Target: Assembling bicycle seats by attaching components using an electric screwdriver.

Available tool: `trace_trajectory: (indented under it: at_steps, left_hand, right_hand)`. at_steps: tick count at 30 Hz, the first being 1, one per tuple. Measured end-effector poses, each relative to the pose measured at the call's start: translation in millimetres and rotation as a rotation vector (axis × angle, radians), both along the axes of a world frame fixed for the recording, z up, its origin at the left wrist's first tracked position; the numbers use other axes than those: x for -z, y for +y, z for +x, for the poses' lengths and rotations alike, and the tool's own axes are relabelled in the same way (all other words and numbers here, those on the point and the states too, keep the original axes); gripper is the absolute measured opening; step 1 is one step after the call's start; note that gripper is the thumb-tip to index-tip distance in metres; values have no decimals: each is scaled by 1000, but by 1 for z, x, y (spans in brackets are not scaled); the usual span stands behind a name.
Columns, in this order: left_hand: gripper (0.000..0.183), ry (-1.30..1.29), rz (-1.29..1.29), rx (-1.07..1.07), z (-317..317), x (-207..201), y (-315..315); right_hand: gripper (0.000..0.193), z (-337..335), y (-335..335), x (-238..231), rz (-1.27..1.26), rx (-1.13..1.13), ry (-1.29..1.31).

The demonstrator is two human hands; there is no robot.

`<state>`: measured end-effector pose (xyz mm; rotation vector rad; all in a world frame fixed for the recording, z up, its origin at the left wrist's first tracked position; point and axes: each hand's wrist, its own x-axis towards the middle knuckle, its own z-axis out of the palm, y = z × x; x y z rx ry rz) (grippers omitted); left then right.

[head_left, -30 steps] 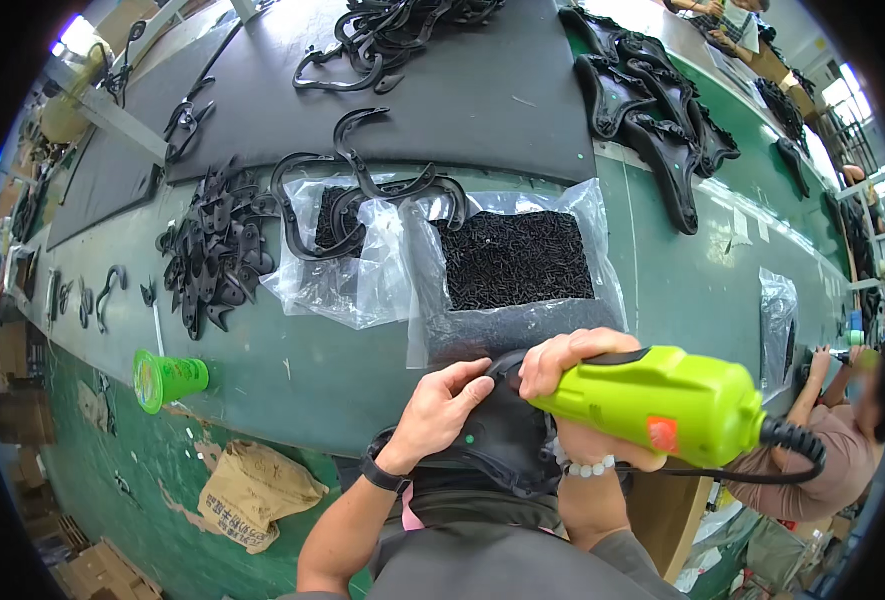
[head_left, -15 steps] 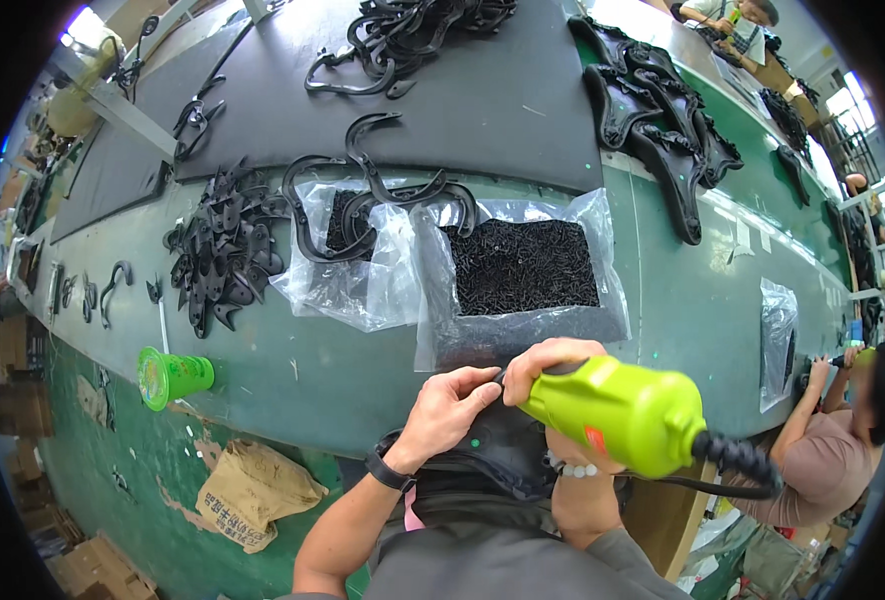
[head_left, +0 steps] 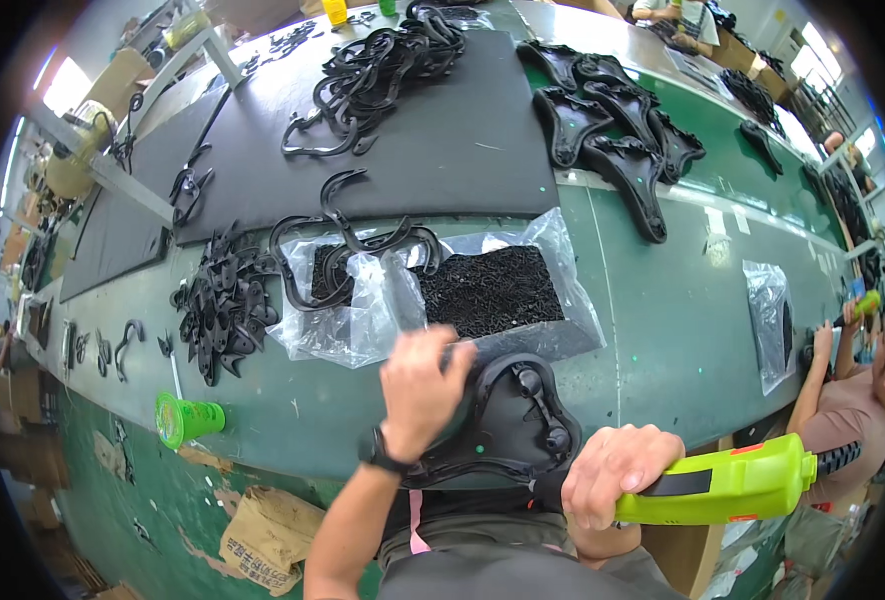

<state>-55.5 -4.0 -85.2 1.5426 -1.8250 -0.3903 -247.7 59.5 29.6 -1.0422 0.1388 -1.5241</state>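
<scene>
One green electric screwdriver (head_left: 738, 485) is grasped in your right hand (head_left: 623, 475), whose fingers are wrapped around its front part. Its dark nose points to the left, toward the near right edge of the black bicycle saddle (head_left: 493, 445); whether the two touch, I cannot tell. This saddle lies upside down at the near edge of the green workbench (head_left: 663, 350), directly before your body and between your two hands.

Your left hand (head_left: 421, 390), with a black wristband (head_left: 381, 452) at the wrist, is above the bench, to the left of the saddle. Its fingers reach to the near side of an opened clear plastic bag (head_left: 575, 290), where many small black screws (head_left: 493, 290) are lying. The thumb stands apart from the fingers, but I cannot tell if they hold something.

Beside this bag, on its left, is a second clear bag (head_left: 363, 300), with curved black strips (head_left: 388, 240) lying across it. Further left you have a heap of small pointed black parts (head_left: 223, 310), and nearer to you a green cup (head_left: 188, 420). More saddles (head_left: 613, 130) are piled at the far right.
</scene>
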Motion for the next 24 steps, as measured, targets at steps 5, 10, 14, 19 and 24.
trace_trajectory:
  at_steps: [5, 10, 14, 19, 24]
  left_hand:
    - [30, -383, -199, -52, 2, 36, -68]
    - [11, -323, -258, 24, 3, 40, -77]
    - [12, -207, -193, 53, 4, 36, -71]
    - [11, -82, -194, 197, -7, 11, -43]
    - [19, -52, -201, 589, -40, -13, 29]
  right_hand:
    - [34, -12, 12, 4, 2, 17, -17]
    - [60, -49, 5, 34, -158, -134, -13]
    - [87, -58, 14, 42, -102, -21, -15]
    - [39, -58, 18, 29, -75, 229, 56]
    - [38, -51, 17, 28, -136, 448, 156]
